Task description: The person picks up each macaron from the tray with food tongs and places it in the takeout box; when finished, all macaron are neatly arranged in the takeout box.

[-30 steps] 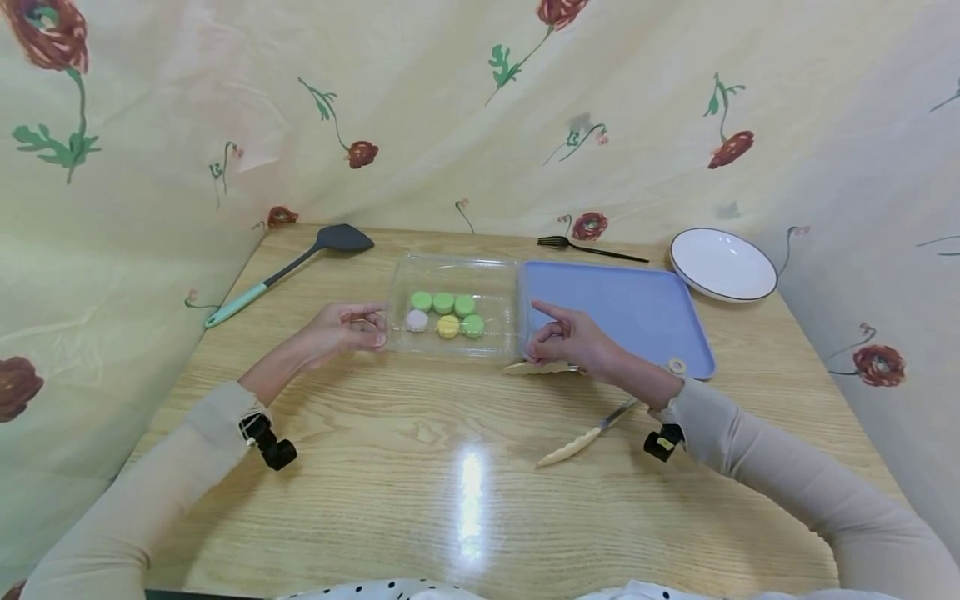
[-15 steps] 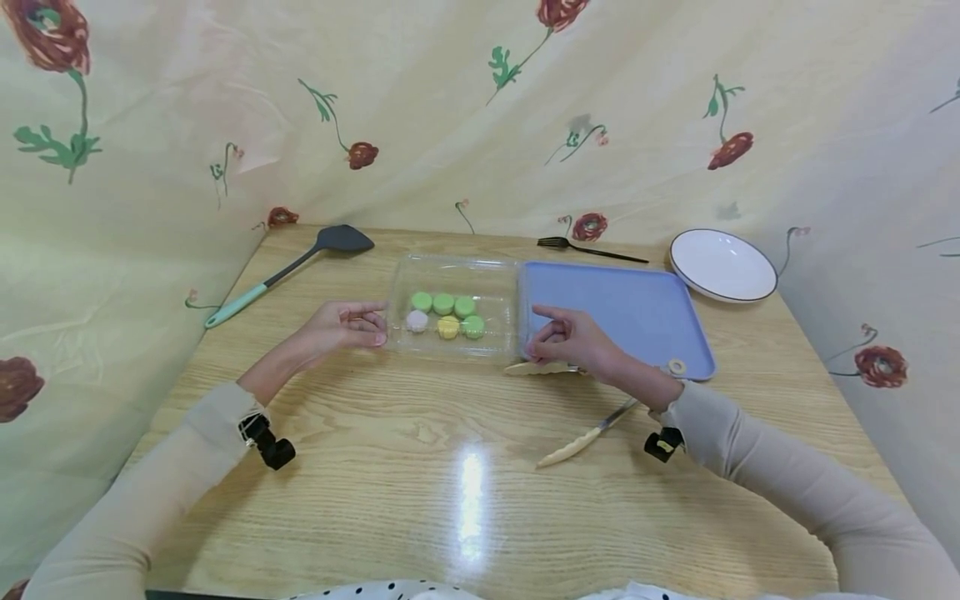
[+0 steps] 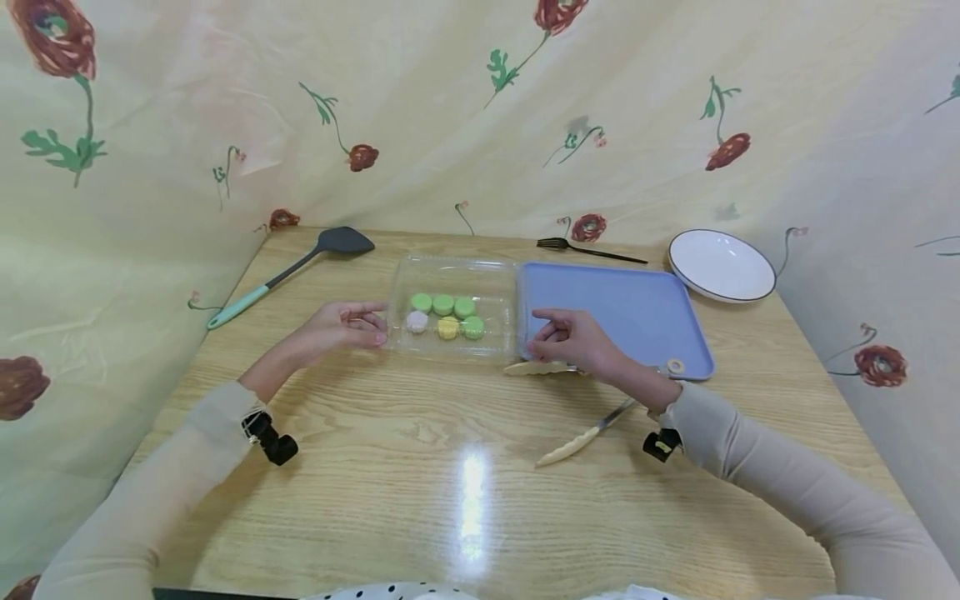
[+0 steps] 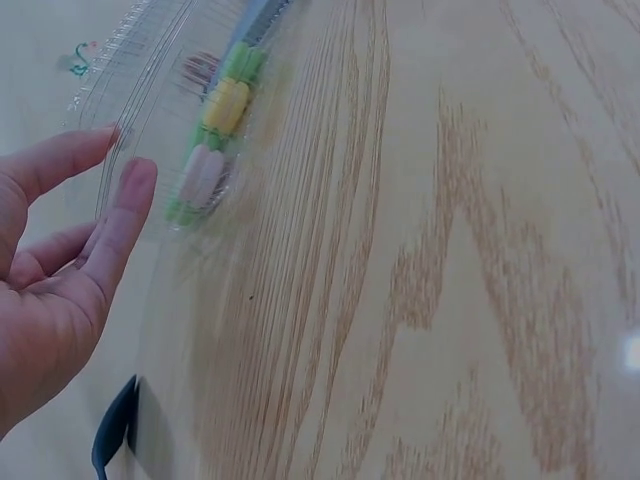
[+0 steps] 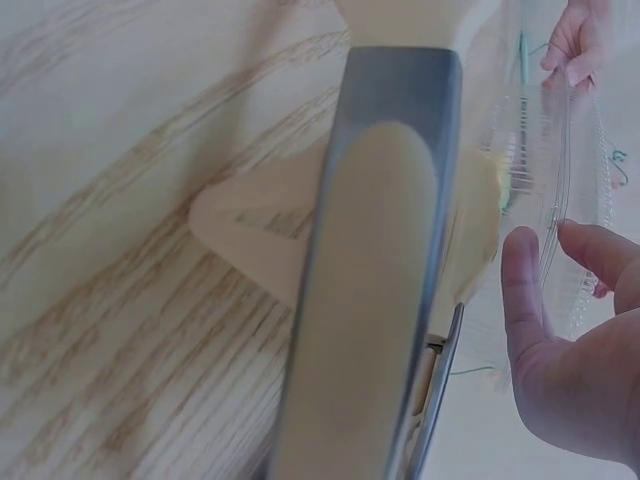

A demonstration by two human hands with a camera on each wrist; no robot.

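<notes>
A clear lidded plastic box (image 3: 495, 333) lies on the table with several macarons (image 3: 443, 305) inside: green ones, a yellow one and a pale lilac one. My left hand (image 3: 341, 327) pinches the box's left rim between thumb and fingers; in the left wrist view the fingertips (image 4: 137, 180) are on the clear edge. On the opposite side, my right hand (image 3: 573, 340) pinches the right rim with thumb and index finger, the other fingers curled. Tongs (image 3: 573, 448) with cream tips and metal arms lie spread beneath my right wrist, partly hidden by it.
A blue tray (image 3: 622, 304) lies against the box's right side. Behind it is a black fork (image 3: 592, 250), and a white dark-rimmed dish (image 3: 722, 265) stands at the back right. A spatula (image 3: 300, 262) with a mint handle lies at the back left.
My right index finger has come down slightly towards the rim of the box. The box, macarons and left hand stay in place.
</notes>
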